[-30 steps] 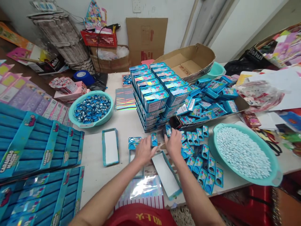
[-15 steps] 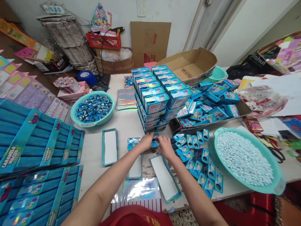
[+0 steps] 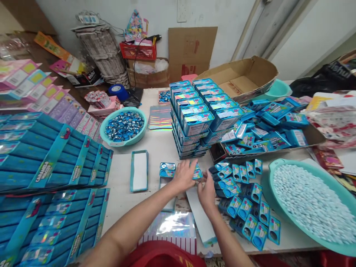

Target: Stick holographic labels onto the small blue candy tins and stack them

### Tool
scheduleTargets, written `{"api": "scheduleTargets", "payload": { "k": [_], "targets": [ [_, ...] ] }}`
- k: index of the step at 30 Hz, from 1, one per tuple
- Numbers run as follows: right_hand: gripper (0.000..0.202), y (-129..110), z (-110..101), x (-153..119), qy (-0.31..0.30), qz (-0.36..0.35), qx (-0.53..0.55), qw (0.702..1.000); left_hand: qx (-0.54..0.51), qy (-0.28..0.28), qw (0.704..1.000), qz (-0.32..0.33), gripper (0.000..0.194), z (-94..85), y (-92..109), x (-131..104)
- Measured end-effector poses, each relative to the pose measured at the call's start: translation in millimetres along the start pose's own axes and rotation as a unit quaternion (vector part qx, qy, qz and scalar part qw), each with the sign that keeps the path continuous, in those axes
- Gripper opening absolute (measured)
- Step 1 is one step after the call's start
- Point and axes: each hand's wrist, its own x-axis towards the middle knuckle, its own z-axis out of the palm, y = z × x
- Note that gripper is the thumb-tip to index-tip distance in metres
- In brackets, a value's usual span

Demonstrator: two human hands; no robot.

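While the left hand [image 3: 183, 177] stretches its fingers over the boxes [image 3: 198, 174], grip impossible to tell, the right hand [image 3: 206, 192], fingers loosely curled and parted, is just beside them; a tray [image 3: 200, 220] lies nearer, a stack [image 3: 191, 124] behind.

Hands: two, my left hand [image 3: 183, 176] and right hand [image 3: 206, 191], before the box stack [image 3: 194, 139].
Turquoise basins [image 3: 121, 143]: three; left, right, behind-right of stack.
White-bottomed trays [image 3: 139, 172]: three, stack's near side.
Red basket [image 3: 139, 51]: one, behind-left.
Small boxes [image 3: 167, 173]: overlapping, I can't count.
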Motion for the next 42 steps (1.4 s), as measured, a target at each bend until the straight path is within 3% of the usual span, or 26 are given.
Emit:
{"api": "scheduleTargets", "payload": {
  "k": [2, 4, 6, 8, 11, 13, 16, 20, 24, 28, 31, 34, 36, 39, 42],
  "targets": [
    [0.038, -8.8, 1.0, -28.6, -0.011, -0.033, -0.052, 0.998, -0.062, 0.022, 0.998, 0.025, 0.081, -20.1, -12.3, -32.7],
    [0.028, -21.0, 8.5, -53.9, -0.061, -0.058, -0.089, 0.992, -0.098, 0.012, 0.995, 0.021, 0.081, -30.3, -30.1, -64.0],
    [0.029, -33.5, 20.2, -70.4, -0.099, -0.063, -0.114, 0.986, -0.098, -0.021, 0.995, 0.014, 0.079, -25.4, -49.6, -85.4],
    [0.027, -42.8, 31.5, -77.5, -0.112, -0.054, -0.137, 0.983, -0.073, -0.044, 0.996, 0.015, 0.076, -8.0, -65.9, -95.0],
    [0.016, -48.8, 41.1, -77.8, -0.117, -0.036, -0.151, 0.981, -0.004, -0.021, 1.0, 0.012, 0.075, 21.6, -77.5, -95.4],
    [0.016, -49.1, 43.0, -76.1, -0.125, -0.024, -0.147, 0.981, 0.048, 0.012, 0.999, -0.012, 0.077, 31.6, -76.3, -93.4],
    [0.018, -48.0, 44.3, -74.4, -0.133, -0.012, -0.133, 0.982, 0.112, 0.027, 0.992, -0.044, 0.078, 28.5, -69.6, -90.8],
    [0.018, -47.1, 47.2, -75.9, -0.133, -0.009, -0.119, 0.984, 0.151, 0.0, 0.988, -0.03, 0.077, 20.7, -63.6, -86.9],
    [0.018, -42.9, 52.3, -81.3, -0.123, -0.011, -0.102, 0.987, 0.189, -0.013, 0.982, -0.004, 0.069, 40.0, -65.3, -88.9],
    [0.018, -38.1, 61.6, -84.1, -0.105, -0.027, -0.082, 0.991, 0.236, 0.061, 0.97, 0.015, 0.061, 62.5, -79.3, -93.0],
    [0.02, -40.2, 64.0, -81.4, -0.105, -0.036, -0.078, 0.991, 0.244, 0.079, 0.965, 0.059, 0.055, 62.4, -91.2, -90.9],
    [0.017, -41.2, 45.7, -80.8, -0.084, -0.062, -0.056, 0.993, 0.226, 0.089, 0.966, 0.089, 0.056, 51.7, -90.6, -89.3],
    [0.02, -33.4, 16.9, -86.7, -0.024, -0.089, -0.027, 0.995, 0.199, 0.122, 0.967, 0.099, 0.06, 46.7, -78.4, -88.9],
    [0.029, -2.4, -42.6, -106.6, 0.15, -0.042, -0.03, 0.987, 0.123, 0.142, 0.972, 0.139, 0.051, 52.9, -40.4, -81.2],
    [0.034, 40.1, -97.7, -131.4, 0.316, 0.078, -0.103, 0.94, 0.023, 0.072, 0.976, 0.206, 0.042, 72.7, 15.8, -59.1]
  ]
}}
